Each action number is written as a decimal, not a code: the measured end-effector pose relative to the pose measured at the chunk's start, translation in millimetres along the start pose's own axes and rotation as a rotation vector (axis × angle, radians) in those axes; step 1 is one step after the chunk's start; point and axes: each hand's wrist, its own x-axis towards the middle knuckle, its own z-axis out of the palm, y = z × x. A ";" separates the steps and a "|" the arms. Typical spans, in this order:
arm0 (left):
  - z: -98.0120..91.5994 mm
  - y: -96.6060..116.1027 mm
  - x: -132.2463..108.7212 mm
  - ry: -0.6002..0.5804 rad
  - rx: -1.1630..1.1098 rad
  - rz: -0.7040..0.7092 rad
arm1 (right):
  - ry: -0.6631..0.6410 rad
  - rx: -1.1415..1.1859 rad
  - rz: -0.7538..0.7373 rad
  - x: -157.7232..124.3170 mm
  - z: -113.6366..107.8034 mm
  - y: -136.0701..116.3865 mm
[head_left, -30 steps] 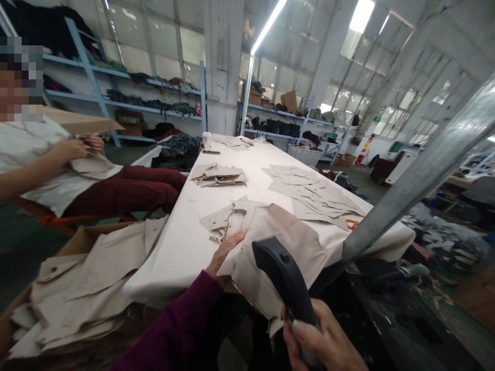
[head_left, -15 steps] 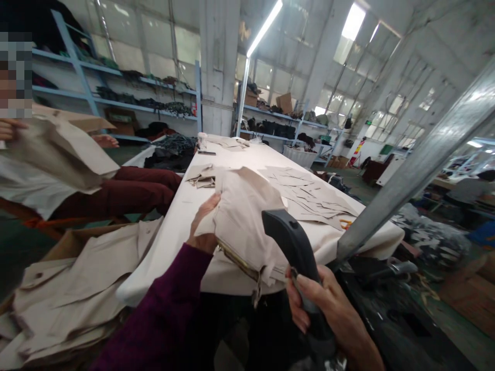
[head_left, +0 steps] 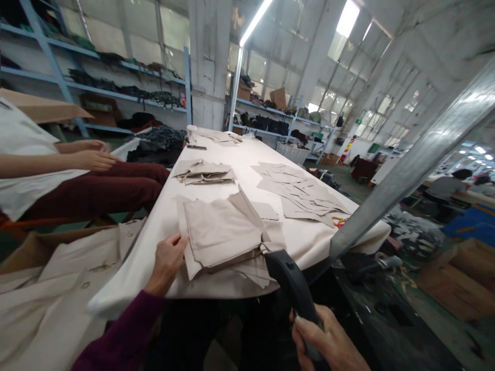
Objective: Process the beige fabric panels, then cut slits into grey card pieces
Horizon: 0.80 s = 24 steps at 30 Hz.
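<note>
A beige sewn cloth piece (head_left: 224, 229) lies at the near end of the white-covered table (head_left: 235, 153), on top of other beige cloth. My left hand (head_left: 167, 260) pinches its left edge between thumb and fingers. In my right hand (head_left: 325, 335) is a black curved hand tool (head_left: 288, 275), gripped round its handle. The tool's wide head is at the cloth's lower right corner, where some loose thread or trim shows; I cannot tell whether they touch. Behind the piece sits a small stack of folded beige cloth (head_left: 207, 172).
Flat beige cut pieces (head_left: 305, 193) and orange-handled scissors (head_left: 338, 221) lie on the right. A slanted metal post (head_left: 386, 196) rises by the table's right corner. At left are a carton of beige cloth (head_left: 77, 273) and a seated co-worker's hands (head_left: 93, 154).
The cloth piece has gone from raised and tilted to lying flat on the table. My left hand moved down and left with its edge. The co-worker's hands no longer hold the beige cloth.
</note>
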 end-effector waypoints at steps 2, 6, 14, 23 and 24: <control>5.0 8.8 -3.7 0.117 0.266 0.231 | 0.025 -0.025 0.021 2.8 5.8 -6.9; 26.9 13.8 -12.6 -0.064 0.756 0.830 | -0.013 -0.049 0.016 22.8 17.7 -14.6; 54.1 -33.7 -16.0 -0.245 0.927 0.945 | 0.002 -0.024 -0.008 90.9 27.6 -8.9; 52.8 -37.0 -14.1 -0.248 0.936 0.949 | 0.167 0.019 -0.085 120.1 -0.4 -33.6; 53.0 -37.8 -14.0 -0.250 0.930 0.944 | 0.157 0.016 -0.084 113.7 -2.8 -33.9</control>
